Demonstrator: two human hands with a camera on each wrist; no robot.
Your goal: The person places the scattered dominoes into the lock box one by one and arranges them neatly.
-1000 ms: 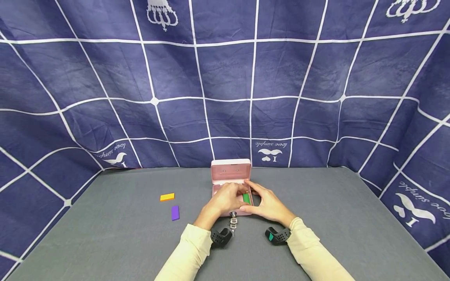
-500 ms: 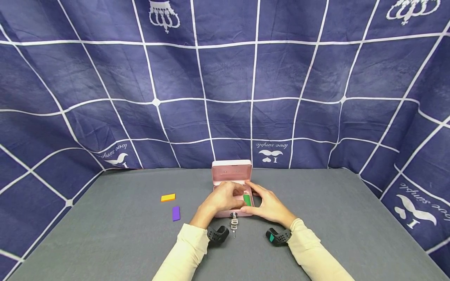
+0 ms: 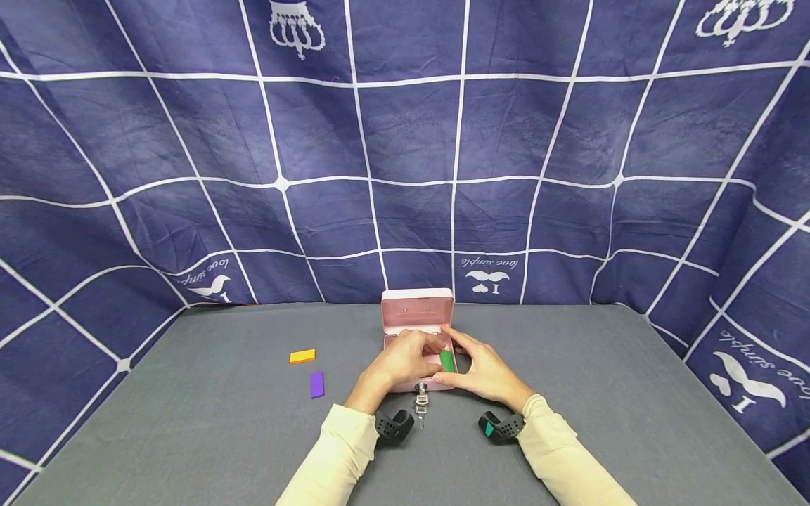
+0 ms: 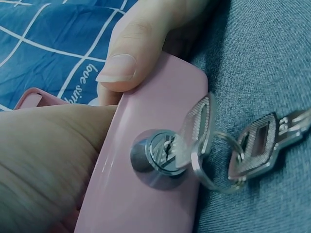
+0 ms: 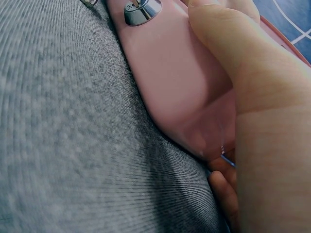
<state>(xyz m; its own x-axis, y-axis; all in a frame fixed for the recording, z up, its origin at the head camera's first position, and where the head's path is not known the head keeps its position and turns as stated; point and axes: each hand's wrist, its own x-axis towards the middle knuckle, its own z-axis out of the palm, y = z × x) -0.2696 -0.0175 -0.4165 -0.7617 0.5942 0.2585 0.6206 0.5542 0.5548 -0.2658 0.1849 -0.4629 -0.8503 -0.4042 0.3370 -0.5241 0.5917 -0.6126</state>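
Observation:
A pink metal cash box (image 3: 399, 386) stands on the table with its lid (image 3: 418, 309) raised. My left hand (image 3: 400, 358) reaches over the front wall into the box. Its curled thumb and fingers meet a green block (image 3: 447, 361) near the right inner wall; their exact contact is partly hidden. My right hand (image 3: 481, 367) grips the box's right side, its thumb (image 4: 121, 68) on the front top edge in the left wrist view. A key (image 4: 194, 131) sits in the front lock (image 4: 163, 151), and a second key (image 4: 255, 145) hangs from its ring.
A yellow-orange block (image 3: 302, 356) and a purple block (image 3: 317, 385) lie on the grey tabletop (image 3: 221, 422), left of the box. Behind the table hangs a blue gridded cloth (image 3: 405, 140).
The green block has shifted slightly to the right inside the box. My left hand has moved only a little, and the right hand keeps its hold on the box.

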